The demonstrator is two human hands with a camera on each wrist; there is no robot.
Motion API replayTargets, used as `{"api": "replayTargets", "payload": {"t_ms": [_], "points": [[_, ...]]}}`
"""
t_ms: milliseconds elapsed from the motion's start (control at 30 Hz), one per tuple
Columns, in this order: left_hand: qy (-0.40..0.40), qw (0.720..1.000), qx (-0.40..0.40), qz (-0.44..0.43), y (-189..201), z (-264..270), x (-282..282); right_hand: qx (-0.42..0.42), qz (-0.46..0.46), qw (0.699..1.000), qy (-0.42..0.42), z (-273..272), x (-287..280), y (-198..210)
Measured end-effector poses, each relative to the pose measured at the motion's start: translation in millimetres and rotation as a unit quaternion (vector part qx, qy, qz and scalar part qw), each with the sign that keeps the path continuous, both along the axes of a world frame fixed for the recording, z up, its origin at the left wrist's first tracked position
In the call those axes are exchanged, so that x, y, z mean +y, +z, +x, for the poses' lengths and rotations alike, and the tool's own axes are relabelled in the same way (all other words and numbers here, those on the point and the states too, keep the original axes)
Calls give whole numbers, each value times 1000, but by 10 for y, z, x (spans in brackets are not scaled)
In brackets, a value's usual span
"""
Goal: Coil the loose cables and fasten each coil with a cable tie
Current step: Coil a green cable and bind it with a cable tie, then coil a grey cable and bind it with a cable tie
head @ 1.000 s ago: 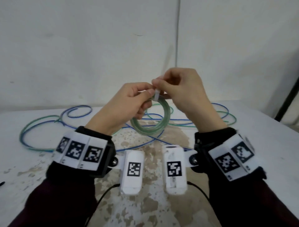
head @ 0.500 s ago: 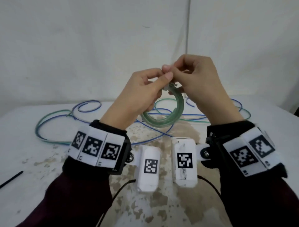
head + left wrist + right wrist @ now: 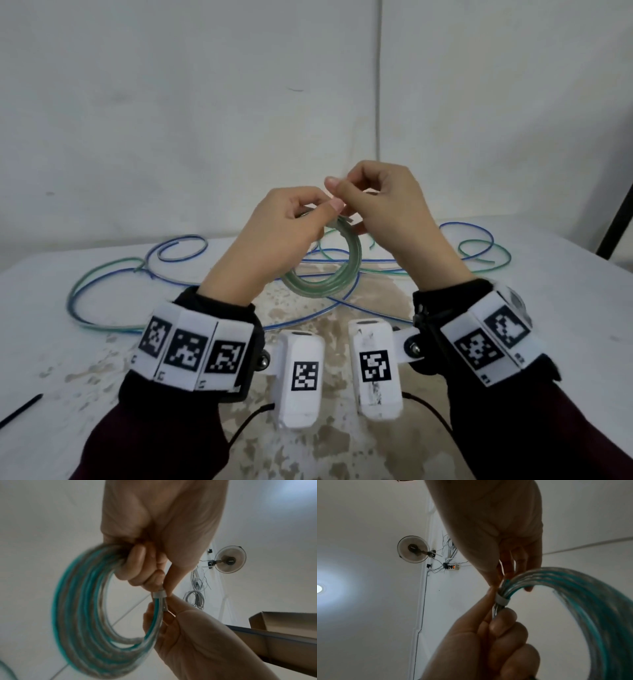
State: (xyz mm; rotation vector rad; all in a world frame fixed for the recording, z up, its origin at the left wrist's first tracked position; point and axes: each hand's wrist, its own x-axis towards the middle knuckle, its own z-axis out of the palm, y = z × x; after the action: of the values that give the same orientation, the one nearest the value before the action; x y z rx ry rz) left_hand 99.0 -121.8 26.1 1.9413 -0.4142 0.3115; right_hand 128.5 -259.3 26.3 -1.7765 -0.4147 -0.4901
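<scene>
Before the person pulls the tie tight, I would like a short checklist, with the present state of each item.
1. Green coil held off the table: ok.
2. Left hand grips the coil: ok.
3. White cable tie wrapped around the strands: ok.
4. Right hand pinches at the tie: ok.
5. Tie tail passed through its head: cannot tell.
6. Other cables coiled: not ok, the blue and green loose cables lie on the table.

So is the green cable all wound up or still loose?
Wound up: the green cable hangs as a ring of loops, a white cable tie banding them, both hands holding it.
</scene>
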Motion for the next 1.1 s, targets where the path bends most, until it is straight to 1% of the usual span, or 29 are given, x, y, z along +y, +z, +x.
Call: {"api": "replayTargets", "payload": {"t_ms": [100, 200, 233, 300, 400, 500, 600, 700, 767, 833, 900, 967, 1033, 1100], "points": [[-12, 998, -8, -64, -1, -11, -26, -27, -25, 999, -38, -34, 28, 34], [4, 991, -21, -131, 7, -12, -54, -78, -33, 992, -91, -73, -19, 85], [7, 987, -20, -159, 17, -13, -54, -79, -39, 992, -89, -90, -26, 97], [-18, 980, -6, -197, 19, -11, -66, -50, -56, 995, -66, -117, -16, 105], [-52, 981, -6, -187, -13, -11, -99, -21, -48, 998, -40, -117, -13, 92], [-66, 981, 0, -181, -40, -9, -126, -12, -44, 998, -42, -104, -49, 61], [-37, 993, -5, -108, -149, 61, -195, 29, -45, 997, -60, -71, -138, -37], [-22, 999, -14, -43, -276, 111, -356, 82, -30, 993, -75, -39, -417, -163], [-42, 999, -25, -22, -363, 112, -520, 124, -3, 988, -93, -2, -768, -259], [-55, 998, -32, -2, -475, 154, -690, 157, 33, 977, -140, 71, -1239, -377], [-57, 996, -9, 61, -623, 259, -816, 180, 66, 960, -205, 136, -1750, -515], [-92, 981, 59, 159, -791, 405, -881, 209, 97, 939, -256, 177, -2220, -655], [-130, 952, 117, 250, -902, 522, -907, 240, 126, 919, -285, 200, -2597, -779], [-139, 936, 140, 292, -928, 591, -919, 270, 139, 900, -312, 238, -2900, -913]]}}
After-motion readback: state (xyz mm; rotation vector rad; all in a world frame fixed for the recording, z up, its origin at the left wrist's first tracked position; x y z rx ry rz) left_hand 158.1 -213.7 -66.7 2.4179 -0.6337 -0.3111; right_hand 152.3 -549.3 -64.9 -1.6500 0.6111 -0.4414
